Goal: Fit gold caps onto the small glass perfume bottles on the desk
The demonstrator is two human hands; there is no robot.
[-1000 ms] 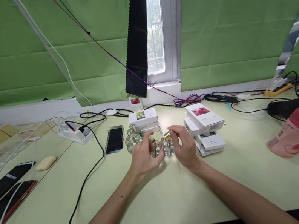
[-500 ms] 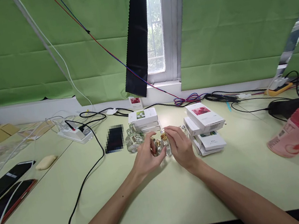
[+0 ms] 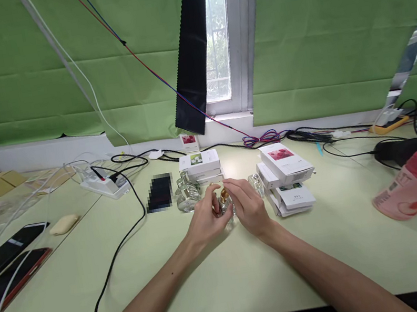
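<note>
Small clear glass bottles with gold necks [image 3: 225,202], looking like perfume bottles, stand upright close together between my hands. My left hand [image 3: 205,217] curls around their left side, thumb in front and fingers behind. My right hand [image 3: 249,206] is closed at their right, its fingertips at a gold neck. My fingers hide part of the bottles. Left of my left hand, more glass bottles [image 3: 187,194] stand in a cluster. Another clear glass bottle [image 3: 255,184] is just behind my right hand, beside stacked white boxes [image 3: 285,164].
More white boxes [image 3: 199,164] lie behind the bottles. A blurred-out dark rectangle [image 3: 159,193] and a black cable [image 3: 126,239] are at left, near a power strip [image 3: 105,186]. Phones [image 3: 5,254] lie far left. A pink bottle [image 3: 416,180] is at right.
My right hand has moved slightly left, bringing the gold-necked bottles closer together. The glass bottle behind my right hand now shows more. My left hand has barely moved.
</note>
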